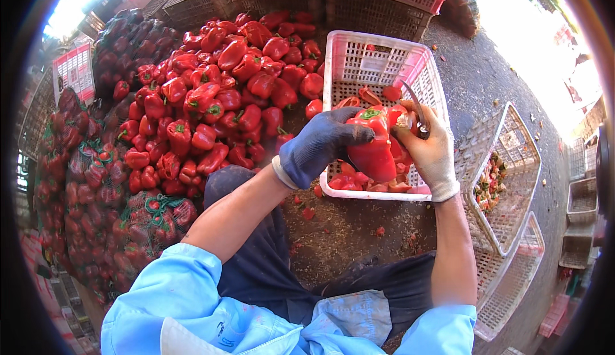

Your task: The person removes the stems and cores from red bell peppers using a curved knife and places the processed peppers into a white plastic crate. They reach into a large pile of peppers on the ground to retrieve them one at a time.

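Note:
In a blue glove, my left hand [318, 142] is closed around a cut-open red bell pepper [373, 157], thumb across its front. My right hand [430, 152], gloved in white, grips a small curved knife [416, 106] with the blade pointing up and to the left. Its fingers also touch the pepper's right side, where pale inner flesh shows. Both hands are above a white plastic crate [378, 195] holding red pepper pieces [349, 179]. The knife's handle is mostly hidden in the right hand.
A large heap of whole red peppers [211, 99] lies to the left, beside filled net bags [96, 195]. At the right, a tilted crate [512, 137] contains pepper cores and scraps [491, 182]. Stacked crates [378, 6] stand at the back. Bits of pepper dot the ground.

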A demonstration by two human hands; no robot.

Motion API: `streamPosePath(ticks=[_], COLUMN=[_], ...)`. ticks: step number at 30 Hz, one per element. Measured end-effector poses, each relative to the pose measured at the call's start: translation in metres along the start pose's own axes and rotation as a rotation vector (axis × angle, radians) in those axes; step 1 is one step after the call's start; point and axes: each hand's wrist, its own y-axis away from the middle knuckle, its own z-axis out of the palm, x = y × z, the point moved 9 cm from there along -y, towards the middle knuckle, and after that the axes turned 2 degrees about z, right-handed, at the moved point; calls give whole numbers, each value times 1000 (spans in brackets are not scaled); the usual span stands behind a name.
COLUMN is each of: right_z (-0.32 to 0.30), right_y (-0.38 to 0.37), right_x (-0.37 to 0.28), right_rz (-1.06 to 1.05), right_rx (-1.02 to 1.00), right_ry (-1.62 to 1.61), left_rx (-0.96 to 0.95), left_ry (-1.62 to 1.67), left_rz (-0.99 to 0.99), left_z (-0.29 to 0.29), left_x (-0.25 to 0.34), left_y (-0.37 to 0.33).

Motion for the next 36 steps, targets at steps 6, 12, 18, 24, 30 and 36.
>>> streamPosePath(ticks=[6,12,18,24,30,36], right_z=[-12,-82,-268,-241,-205,-46], right_y=[2,-10,44,52,21,14], right_x=[-2,73,159,123,85,37], right_rz=[-45,234,387,526,361,323], right_rx=[103,294,811,743,708,-6], right_ry=[173,-82,563,676,844,45], left_rx=[23,7,188,340,381,314], left_ry=[-113,-378,-753,-1089,-1230,-1294], left_rz=[-33,30,39,220,288,230], left_z=[5,14,12,0,7,11], left_x=[1,8,7,15,22,18], left_y=[3,6,12,13,18,10])
